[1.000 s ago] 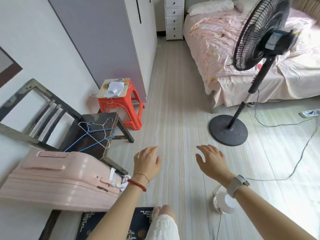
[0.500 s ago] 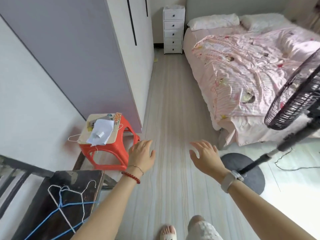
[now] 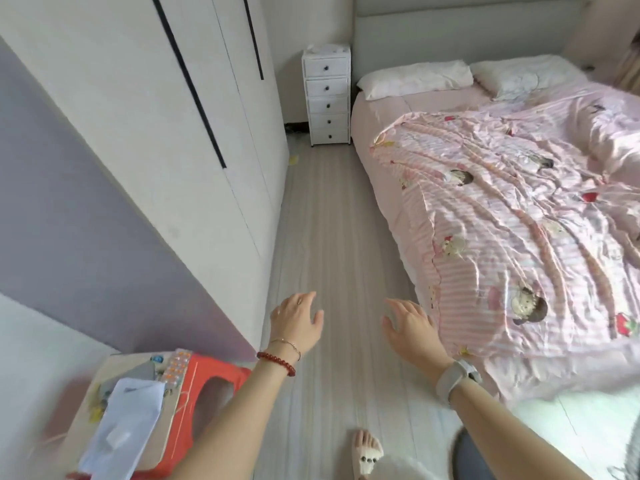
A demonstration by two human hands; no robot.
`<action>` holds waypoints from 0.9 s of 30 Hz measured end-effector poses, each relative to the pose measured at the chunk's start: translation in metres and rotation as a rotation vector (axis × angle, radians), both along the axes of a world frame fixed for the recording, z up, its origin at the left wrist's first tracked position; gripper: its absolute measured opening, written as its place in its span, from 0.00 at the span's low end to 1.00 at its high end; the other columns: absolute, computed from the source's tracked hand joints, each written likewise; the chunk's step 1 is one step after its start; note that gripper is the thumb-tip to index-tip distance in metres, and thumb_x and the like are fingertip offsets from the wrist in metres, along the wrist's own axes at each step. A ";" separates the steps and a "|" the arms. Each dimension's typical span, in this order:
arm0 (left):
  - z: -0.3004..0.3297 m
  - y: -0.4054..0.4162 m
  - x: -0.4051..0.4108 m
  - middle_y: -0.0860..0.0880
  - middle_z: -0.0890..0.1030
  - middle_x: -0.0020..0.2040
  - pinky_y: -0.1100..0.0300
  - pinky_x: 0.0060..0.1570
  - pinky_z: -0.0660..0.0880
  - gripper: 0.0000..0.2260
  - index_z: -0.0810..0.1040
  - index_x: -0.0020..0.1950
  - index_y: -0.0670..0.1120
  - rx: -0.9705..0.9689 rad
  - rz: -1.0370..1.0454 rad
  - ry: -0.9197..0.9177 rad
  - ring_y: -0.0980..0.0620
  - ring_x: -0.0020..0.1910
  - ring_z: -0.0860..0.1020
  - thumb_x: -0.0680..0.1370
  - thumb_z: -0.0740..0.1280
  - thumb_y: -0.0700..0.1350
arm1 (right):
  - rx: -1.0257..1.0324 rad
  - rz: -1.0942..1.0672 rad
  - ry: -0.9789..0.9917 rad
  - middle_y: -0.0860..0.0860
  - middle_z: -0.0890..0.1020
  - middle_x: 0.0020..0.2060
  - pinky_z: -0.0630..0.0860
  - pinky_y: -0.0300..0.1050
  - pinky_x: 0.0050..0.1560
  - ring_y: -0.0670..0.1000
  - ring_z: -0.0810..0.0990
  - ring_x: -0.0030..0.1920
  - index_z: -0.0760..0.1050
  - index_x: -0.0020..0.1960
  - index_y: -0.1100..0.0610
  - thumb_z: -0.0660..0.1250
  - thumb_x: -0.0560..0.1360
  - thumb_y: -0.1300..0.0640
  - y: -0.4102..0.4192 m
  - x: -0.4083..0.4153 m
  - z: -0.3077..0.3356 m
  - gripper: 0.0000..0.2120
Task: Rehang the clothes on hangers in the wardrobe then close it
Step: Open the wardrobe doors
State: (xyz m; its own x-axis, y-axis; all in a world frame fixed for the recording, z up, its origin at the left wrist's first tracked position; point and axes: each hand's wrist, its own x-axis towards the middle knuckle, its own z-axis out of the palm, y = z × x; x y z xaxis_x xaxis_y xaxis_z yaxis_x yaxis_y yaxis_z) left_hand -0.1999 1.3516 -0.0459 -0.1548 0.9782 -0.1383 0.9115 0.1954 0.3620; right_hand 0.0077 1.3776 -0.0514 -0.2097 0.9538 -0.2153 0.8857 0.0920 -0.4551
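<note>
While left hand [image 3: 297, 318] and right hand [image 3: 410, 329] hover, grip loose, empty, floor strip [image 3: 332, 216] between wardrobe [image 3: 194, 161] and bed [image 3: 502, 220].

The wardrobe [image 3: 180, 140] is cut off by the top and left edges, and its doors hide the inside. The orange stool [image 3: 207, 403] at the lower left is blurred, its legs cut by the bottom edge. The bed [image 3: 519, 209] runs out past the right edge.

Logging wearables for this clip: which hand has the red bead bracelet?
The left hand: a red bead bracelet circles its wrist, whereas the right hand wears a grey watch.
</note>
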 end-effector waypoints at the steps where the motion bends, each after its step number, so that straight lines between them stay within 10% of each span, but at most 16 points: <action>1: 0.007 0.028 -0.001 0.48 0.69 0.69 0.54 0.66 0.62 0.20 0.64 0.71 0.47 0.032 0.011 -0.017 0.49 0.68 0.66 0.79 0.57 0.49 | -0.001 0.010 -0.006 0.48 0.66 0.70 0.55 0.57 0.71 0.51 0.58 0.72 0.61 0.71 0.53 0.54 0.79 0.51 0.029 -0.006 0.004 0.21; 27: -0.018 0.618 -0.185 0.48 0.70 0.67 0.53 0.64 0.65 0.18 0.65 0.70 0.47 -0.059 0.185 -0.091 0.48 0.65 0.69 0.80 0.56 0.48 | -0.133 0.232 -0.057 0.51 0.66 0.70 0.55 0.51 0.71 0.53 0.60 0.71 0.59 0.72 0.54 0.51 0.79 0.51 0.648 -0.194 -0.015 0.22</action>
